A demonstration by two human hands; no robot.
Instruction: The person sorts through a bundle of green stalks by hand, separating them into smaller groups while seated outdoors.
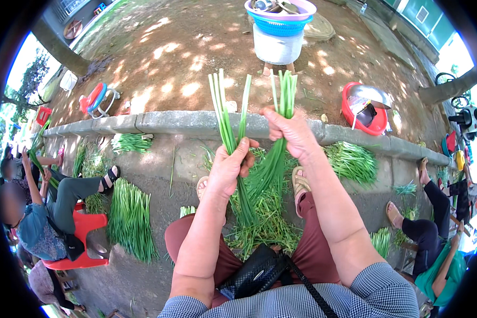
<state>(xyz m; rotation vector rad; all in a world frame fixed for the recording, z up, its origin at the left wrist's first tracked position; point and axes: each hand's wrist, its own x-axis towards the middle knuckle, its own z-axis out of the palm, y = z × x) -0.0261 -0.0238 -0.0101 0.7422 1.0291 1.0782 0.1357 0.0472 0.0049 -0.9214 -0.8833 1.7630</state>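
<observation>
My left hand (pixel 229 170) is closed around a few long green chives (pixel 221 111), whose pale ends point up and away from me. Beside it, my right hand (pixel 292 132) grips a thicker bunch of chives (pixel 287 95) with the pale ends up. The dark green leaves of both bunches hang down between my knees and overlap there. Below my hands, a heap of loose green and yellowish trimmings (pixel 265 230) lies on the ground between my sandalled feet. Some of that heap is hidden by the leaves.
Laid-out chives (pixel 130 220) lie at my left, with more chives (pixel 352 162) at the right along the stone curb (pixel 185 123). Beyond stand a red basin (pixel 370 124) and a white bucket (pixel 278 46) under stacked basins. People sit on both sides, one on a red chair (pixel 87 233).
</observation>
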